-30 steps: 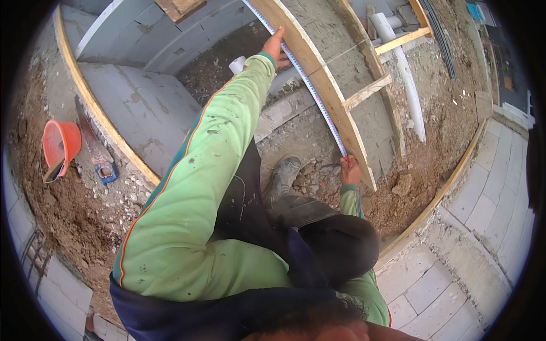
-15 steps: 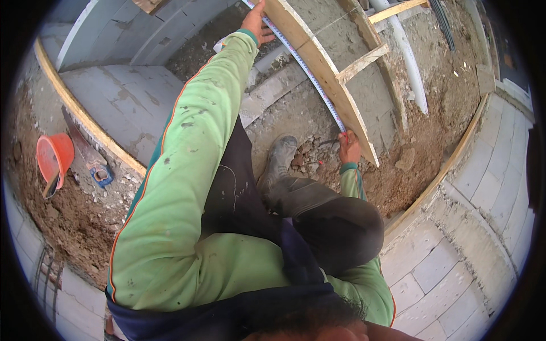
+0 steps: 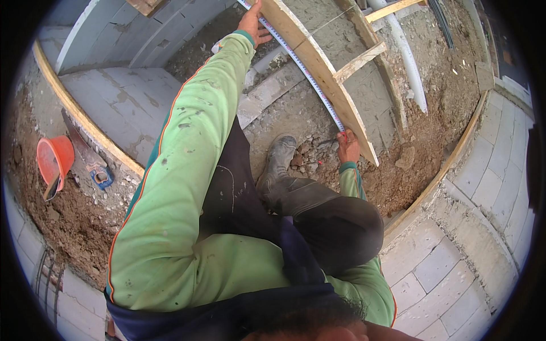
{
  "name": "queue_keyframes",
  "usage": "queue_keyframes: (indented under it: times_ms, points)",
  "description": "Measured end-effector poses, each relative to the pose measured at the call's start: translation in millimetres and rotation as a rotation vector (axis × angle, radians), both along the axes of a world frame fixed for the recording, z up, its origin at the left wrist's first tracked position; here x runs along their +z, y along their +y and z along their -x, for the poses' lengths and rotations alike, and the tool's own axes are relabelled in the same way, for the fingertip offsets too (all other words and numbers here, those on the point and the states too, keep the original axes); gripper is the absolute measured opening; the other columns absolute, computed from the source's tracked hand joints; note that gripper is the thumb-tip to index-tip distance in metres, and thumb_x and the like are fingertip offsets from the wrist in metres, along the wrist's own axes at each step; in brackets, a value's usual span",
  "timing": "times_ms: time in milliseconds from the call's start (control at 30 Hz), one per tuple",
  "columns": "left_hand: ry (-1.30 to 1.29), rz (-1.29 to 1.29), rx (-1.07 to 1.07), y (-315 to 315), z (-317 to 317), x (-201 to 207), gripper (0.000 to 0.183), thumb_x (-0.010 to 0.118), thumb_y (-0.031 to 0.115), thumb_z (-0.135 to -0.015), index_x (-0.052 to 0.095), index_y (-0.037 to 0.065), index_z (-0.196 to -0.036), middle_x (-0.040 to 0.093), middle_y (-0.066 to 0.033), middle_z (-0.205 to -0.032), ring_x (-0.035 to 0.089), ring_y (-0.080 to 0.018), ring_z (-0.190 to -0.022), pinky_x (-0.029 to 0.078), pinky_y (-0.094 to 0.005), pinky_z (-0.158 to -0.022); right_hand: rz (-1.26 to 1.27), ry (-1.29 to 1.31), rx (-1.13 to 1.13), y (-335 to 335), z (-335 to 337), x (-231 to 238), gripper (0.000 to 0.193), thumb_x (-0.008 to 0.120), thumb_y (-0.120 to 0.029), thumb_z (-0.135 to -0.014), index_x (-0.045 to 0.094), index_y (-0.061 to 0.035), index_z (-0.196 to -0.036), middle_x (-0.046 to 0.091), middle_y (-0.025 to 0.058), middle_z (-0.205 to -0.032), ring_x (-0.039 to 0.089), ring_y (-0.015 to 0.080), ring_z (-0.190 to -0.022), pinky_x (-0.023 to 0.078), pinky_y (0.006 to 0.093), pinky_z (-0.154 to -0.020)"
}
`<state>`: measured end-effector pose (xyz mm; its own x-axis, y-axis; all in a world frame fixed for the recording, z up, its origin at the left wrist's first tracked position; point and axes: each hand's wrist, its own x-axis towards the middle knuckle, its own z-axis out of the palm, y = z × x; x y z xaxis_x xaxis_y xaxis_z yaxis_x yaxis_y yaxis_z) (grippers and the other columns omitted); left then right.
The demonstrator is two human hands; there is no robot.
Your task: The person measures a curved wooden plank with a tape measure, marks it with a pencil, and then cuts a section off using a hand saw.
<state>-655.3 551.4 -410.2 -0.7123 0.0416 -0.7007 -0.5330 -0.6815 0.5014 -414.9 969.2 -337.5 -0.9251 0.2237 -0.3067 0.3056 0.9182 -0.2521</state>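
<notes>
The tape [image 3: 314, 83] is laid along the L side of the board [image 3: 314, 59] — best kept flush, w/o twist. Near end is pinched in R hand [image 3: 348, 146]; L hand [image 3: 250, 25] fingers are spread farther up — grip can't be told.

- Measuring tape [image 3: 309, 78] along the left plank [image 3: 325, 65], on its left side
- Crosspiece [image 3: 360, 62] between left plank and right plank [image 3: 390, 82]
- Pipe [image 3: 406, 59] right of both planks
- Bucket [image 3: 56, 156] far left on dirt [image 3: 74, 215]
- Handsaw [image 3: 79, 142] just right of bucket
</notes>
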Motion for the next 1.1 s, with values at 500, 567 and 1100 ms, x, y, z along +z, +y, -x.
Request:
queue_keyframes:
  times_ms: [500, 567, 1100]
  points:
    - [0.009, -0.014, 0.015, 0.2, 0.1, -6.4, 0.103, 0.050, 0.075, -0.090, 0.023, 0.003, -0.158, 0.027, -0.0264, -0.160, 0.030, -0.0449, -0.145, 0.025, -0.0592, -0.117, 0.018, 0.027, 0.051, 2.8, 0.4, -2.5, 0.039, 0.068, -0.030, -0.089, 0.067, -0.0080, -0.121, 0.067, 0.0225, -0.113, 0.062, 0.0442, -0.107, 0.049, 0.0494, -0.089]
    - [0.010, -0.012, 0.016, -0.6, -0.1, -6.0, 0.102, 0.050, 0.074, -0.091, 0.023, 0.003, -0.158, 0.027, -0.0266, -0.160, 0.030, -0.0451, -0.145, 0.025, -0.0591, -0.117, 0.022, 0.013, 0.039, 3.2, 1.0, -2.9, 0.038, 0.068, -0.030, -0.089, 0.067, -0.0079, -0.121, 0.067, 0.0223, -0.113, 0.062, 0.0442, -0.107, 0.049, 0.0494, -0.089]
    - [-0.003, -0.010, 0.027, -1.2, 1.0, -6.5, 0.102, 0.052, 0.074, -0.089, 0.024, 0.004, -0.158, 0.026, -0.0277, -0.159, 0.030, -0.0478, -0.144, 0.027, -0.0604, -0.115, 0.027, 0.032, 0.079, -2.7, 1.4, 0.6, 0.033, 0.067, -0.028, -0.090, 0.068, -0.0046, -0.113, 0.067, 0.0234, -0.110, 0.062, 0.0451, -0.104, 0.048, 0.0501, -0.088]
